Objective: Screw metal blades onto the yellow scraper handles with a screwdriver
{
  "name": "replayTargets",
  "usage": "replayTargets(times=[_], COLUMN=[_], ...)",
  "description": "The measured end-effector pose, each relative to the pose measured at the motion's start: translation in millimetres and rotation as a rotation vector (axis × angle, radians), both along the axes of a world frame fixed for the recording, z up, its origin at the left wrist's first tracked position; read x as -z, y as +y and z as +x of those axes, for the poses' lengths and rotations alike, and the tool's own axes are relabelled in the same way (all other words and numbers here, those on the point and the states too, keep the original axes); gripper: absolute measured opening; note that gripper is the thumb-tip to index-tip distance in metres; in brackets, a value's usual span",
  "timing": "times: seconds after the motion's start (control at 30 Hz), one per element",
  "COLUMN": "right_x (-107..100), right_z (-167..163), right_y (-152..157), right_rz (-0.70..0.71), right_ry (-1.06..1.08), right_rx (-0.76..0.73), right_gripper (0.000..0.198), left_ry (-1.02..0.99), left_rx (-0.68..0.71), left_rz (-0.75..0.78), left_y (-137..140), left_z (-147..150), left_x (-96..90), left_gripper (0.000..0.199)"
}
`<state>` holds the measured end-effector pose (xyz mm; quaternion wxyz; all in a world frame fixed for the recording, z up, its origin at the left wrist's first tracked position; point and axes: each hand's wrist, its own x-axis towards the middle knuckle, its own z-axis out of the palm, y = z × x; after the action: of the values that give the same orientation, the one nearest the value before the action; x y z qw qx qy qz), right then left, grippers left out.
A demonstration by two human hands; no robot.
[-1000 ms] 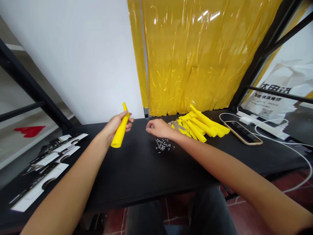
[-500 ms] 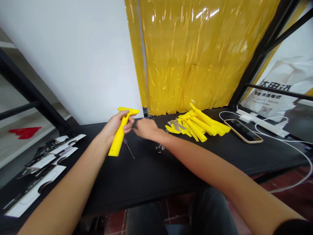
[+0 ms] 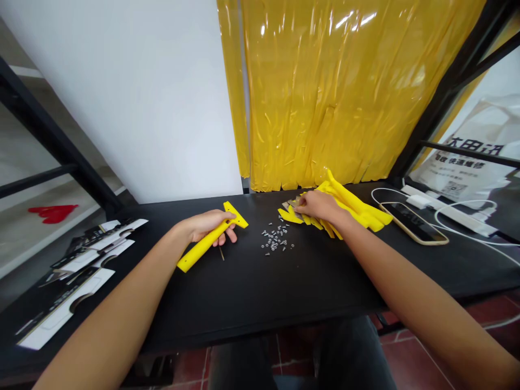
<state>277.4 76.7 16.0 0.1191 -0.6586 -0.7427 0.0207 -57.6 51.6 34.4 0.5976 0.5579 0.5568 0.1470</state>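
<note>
My left hand [image 3: 208, 225] is closed around a yellow plastic scraper handle [image 3: 200, 250], its wide head pointing away and to the right. Below those fingers the thin shaft of a screwdriver [image 3: 221, 253] shows on the table; its grip is hidden. My right hand [image 3: 317, 206] reaches into the pile at the right, fingertips pinched down on the grey metal blades [image 3: 287, 206]. Whether a blade is between them is hidden. Under and behind that hand lie several more yellow scraper handles [image 3: 361, 208] and small yellow head pieces [image 3: 289, 216]. Small screws and nuts [image 3: 275, 238] lie scattered between my hands.
Printed white and black cards [image 3: 67, 309] are stacked at the left of the black table [image 3: 244, 303]. A phone [image 3: 414, 222], white cables and a power strip [image 3: 455, 211] occupy the right side. A yellow strip curtain [image 3: 325, 97] hangs behind.
My right hand has left the scraper handle's side and moved right to the blades, uncovering the screws and nuts. My left hand has lowered and turned the scraper handle, now covering the screwdriver's grip.
</note>
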Motion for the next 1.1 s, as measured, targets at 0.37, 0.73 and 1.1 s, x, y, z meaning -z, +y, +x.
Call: replayTargets(times=[0.37,0.73,1.1], right_x=[6.2,3.8,-15.6], right_z=[-3.8,-0.9,-34.2], right_y=[-5.8,-0.7,-32.9], right_rz=[0.012,-0.058,-0.246], right_ry=[-0.031,0.114,1.148], right_rx=[0.062,0.097,-0.386], right_gripper=[0.020,0.012,0.025], left_ry=[0.094,0.118,-0.263], left_rx=[0.188,0.141,0.149], left_rz=[0.116,0.205,0.267], left_y=[-4.5,-10.5,-33.5], left_z=[-14.7,-7.7,41.2], left_x=[-11.9,-17.2,-11.0], left_gripper=[0.039,0.035,0.028])
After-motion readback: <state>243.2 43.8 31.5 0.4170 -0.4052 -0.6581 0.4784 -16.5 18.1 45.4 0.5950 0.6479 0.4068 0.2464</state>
